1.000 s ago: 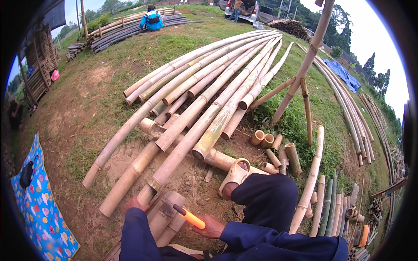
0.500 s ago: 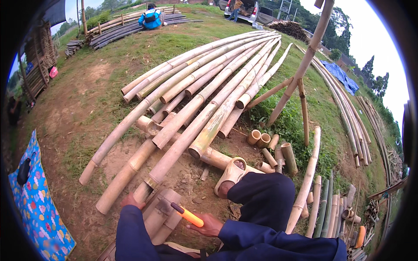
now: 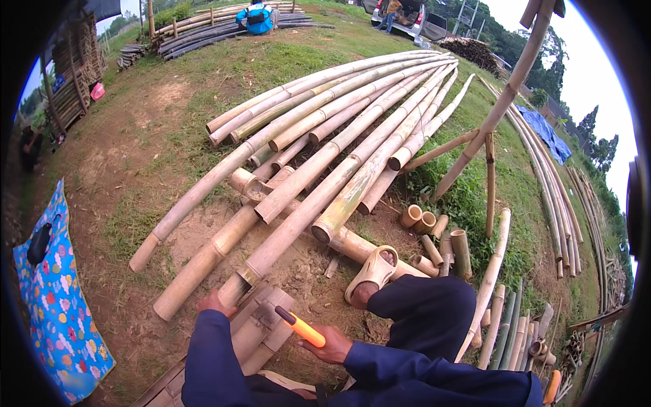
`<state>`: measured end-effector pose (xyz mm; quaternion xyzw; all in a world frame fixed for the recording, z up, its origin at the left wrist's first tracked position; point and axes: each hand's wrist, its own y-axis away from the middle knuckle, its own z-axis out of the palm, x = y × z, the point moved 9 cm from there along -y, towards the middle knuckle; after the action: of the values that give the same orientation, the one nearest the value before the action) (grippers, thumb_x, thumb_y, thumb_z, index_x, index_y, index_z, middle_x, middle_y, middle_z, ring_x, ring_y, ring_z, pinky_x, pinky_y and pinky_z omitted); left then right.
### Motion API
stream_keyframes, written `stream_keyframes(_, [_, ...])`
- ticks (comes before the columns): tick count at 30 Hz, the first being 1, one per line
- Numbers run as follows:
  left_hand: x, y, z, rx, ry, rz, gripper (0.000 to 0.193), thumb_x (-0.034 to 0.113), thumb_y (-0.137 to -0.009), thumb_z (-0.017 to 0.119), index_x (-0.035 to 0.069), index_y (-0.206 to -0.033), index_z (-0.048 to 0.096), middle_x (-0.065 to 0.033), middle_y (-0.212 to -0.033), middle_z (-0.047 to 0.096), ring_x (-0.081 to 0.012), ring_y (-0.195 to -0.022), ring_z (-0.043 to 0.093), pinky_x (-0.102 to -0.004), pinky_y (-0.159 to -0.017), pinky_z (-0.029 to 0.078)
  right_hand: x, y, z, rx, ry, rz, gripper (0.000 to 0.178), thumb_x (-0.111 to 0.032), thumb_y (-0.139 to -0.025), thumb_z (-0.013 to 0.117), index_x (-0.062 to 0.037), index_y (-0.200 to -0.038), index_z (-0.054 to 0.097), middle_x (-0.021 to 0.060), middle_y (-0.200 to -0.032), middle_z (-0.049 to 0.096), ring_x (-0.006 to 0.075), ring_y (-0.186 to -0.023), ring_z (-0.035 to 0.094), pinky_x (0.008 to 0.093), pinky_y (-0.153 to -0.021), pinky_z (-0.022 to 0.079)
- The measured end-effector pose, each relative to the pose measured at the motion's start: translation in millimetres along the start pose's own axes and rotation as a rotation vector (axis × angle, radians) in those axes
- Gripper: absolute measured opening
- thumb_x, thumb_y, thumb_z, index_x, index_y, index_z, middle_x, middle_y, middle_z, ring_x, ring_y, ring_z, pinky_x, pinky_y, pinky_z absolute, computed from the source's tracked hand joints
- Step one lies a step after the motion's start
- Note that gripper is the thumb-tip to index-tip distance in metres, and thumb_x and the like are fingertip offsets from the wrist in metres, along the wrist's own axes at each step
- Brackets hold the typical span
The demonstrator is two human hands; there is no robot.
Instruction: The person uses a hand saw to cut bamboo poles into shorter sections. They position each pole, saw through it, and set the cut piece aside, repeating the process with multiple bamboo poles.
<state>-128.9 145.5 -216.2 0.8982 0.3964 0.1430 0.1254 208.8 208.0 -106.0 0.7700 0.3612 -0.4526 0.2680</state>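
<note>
My left hand (image 3: 218, 303) is closed round the near end of a long bamboo pole (image 3: 298, 234), just below a dark cut or notch in it. Beneath that end lie thick split bamboo pieces (image 3: 271, 305), side by side. In my right hand (image 3: 330, 344) is an orange-handled tool (image 3: 306, 332) with a dark end pointing up and left, held over these pieces and apart from the pole. Whether it has a blade I cannot make out. My sandalled foot (image 3: 372, 274) rests beside a bamboo crosspiece (image 3: 349, 245) under the poles.
Several long bamboo poles (image 3: 380, 91) fan away ahead. Short bamboo cups (image 3: 410, 216) stand to the right near a slanting bamboo post (image 3: 498, 112). A patterned blue cloth (image 3: 64, 298) hangs at left. Far off, a person in blue (image 3: 258, 19) crouches by stacked poles; a car (image 3: 410, 24) stands behind.
The view has swung slightly, so the scene sits further right in the picture. My left hand keeps its hold on the pole, and my right hand still holds the orange-handled tool.
</note>
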Motion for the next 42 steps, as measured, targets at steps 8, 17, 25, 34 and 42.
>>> stream_keyframes(8, [8.2,-9.6,8.2,0.006,0.035,0.024,0.075,0.047,-0.065,0.087,0.008,-0.124,0.061,-0.0201,-0.119,0.073,-0.0372,-0.109,0.070,-0.0485,-0.098,0.055,-9.6,54.7,-33.9,0.003,0.052,0.157,0.021,-0.020,-0.093,0.074,-0.0035,-0.105,0.067,0.0217,-0.076,0.066,0.0451,-0.072,0.066,0.0458,-0.064,0.051])
stream_keyframes(17, [-10.2,10.4,-3.8,-0.022,-0.014,-0.007,0.077,0.048,-0.068,0.086,0.008,-0.127,0.059,-0.0202,-0.115,0.073,-0.0387,-0.107,0.071,-0.0494,-0.099,0.054,-48.2,90.7,-46.9,0.018,0.008,0.136,0.022,-0.011,-0.091,0.075,-0.0027,-0.111,0.071,0.0186,-0.078,0.069,0.0374,-0.072,0.072,0.0422,-0.064,0.054])
stream_keyframes(25, [-0.3,7.6,-7.5,-0.028,0.003,0.016,0.076,0.049,-0.069,0.085,0.007,-0.127,0.058,-0.0214,-0.114,0.073,-0.0379,-0.106,0.071,-0.0490,-0.098,0.055,-19.4,43.4,-25.6,-0.012,-0.010,0.180,0.017,-0.012,-0.091,0.075,-0.0005,-0.103,0.070,0.0218,-0.079,0.068,0.0423,-0.072,0.070,0.0428,-0.064,0.053])
stream_keyframes(34, [-1.8,-2.6,4.9,0.025,0.000,0.022,0.071,0.049,-0.066,0.086,0.011,-0.120,0.062,-0.0191,-0.107,0.075,-0.0384,-0.103,0.072,-0.0504,-0.097,0.054,-9.6,-2.1,-6.2,-0.012,0.044,0.149,0.019,-0.013,-0.091,0.074,0.0010,-0.101,0.067,0.0236,-0.072,0.063,0.0453,-0.067,0.063,0.0432,-0.062,0.051])
stream_keyframes(42, [-16.6,-5.2,23.0,0.008,-0.041,0.016,0.084,0.051,-0.067,0.086,0.011,-0.134,0.056,-0.0180,-0.111,0.075,-0.0379,-0.105,0.072,-0.0511,-0.097,0.053,-47.2,72.3,-48.4,-0.028,0.004,0.238,0.016,-0.004,-0.092,0.074,0.0017,-0.107,0.070,0.0079,-0.078,0.069,0.0140,-0.070,0.064,0.0310,-0.068,0.051])
